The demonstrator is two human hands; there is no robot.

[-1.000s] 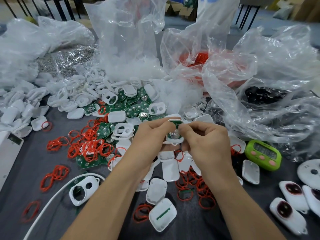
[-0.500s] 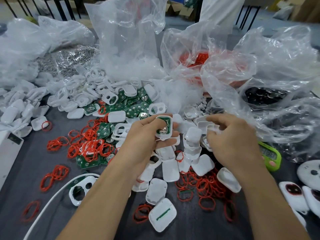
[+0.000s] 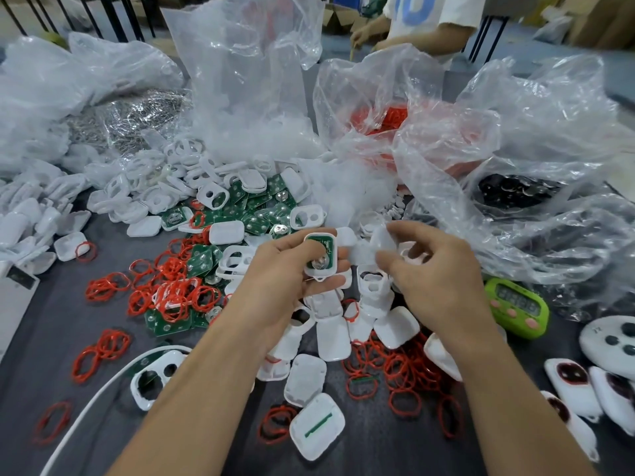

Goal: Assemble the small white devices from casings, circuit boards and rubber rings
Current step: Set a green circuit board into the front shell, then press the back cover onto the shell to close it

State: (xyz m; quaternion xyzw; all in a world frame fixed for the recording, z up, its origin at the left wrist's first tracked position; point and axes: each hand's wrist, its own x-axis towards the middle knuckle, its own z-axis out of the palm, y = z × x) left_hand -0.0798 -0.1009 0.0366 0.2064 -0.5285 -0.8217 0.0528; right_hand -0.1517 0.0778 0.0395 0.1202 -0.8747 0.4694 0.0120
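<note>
The left hand grips an open casing between thumb and curled fingers, its hollow side up. A green circuit board sits inside it with a round silver cell showing. Just right of it, not touching, the right hand is raised with fingers curled, and it seems to pinch a white piece at its fingertips. That piece is blurred by motion, so I cannot say for sure that it is a cover.

A second ago both hands were pressed together on this same casing. Half a second ago the right hand had left it and was down in the heap to its own side. Now it is back up near the left hand with something picked. My reading is that the board is seated and the closing half is being brought over. Whether a ring is already fitted I cannot tell.

Below both hands lie loose casings, and under the right wrist a scatter of red rubber rings. Beyond the left hand more circuit boards are mixed with white parts. To the right of the right hand stands a green timer, and further out lie finished devices. Plastic bags rise behind the right hand.
</note>
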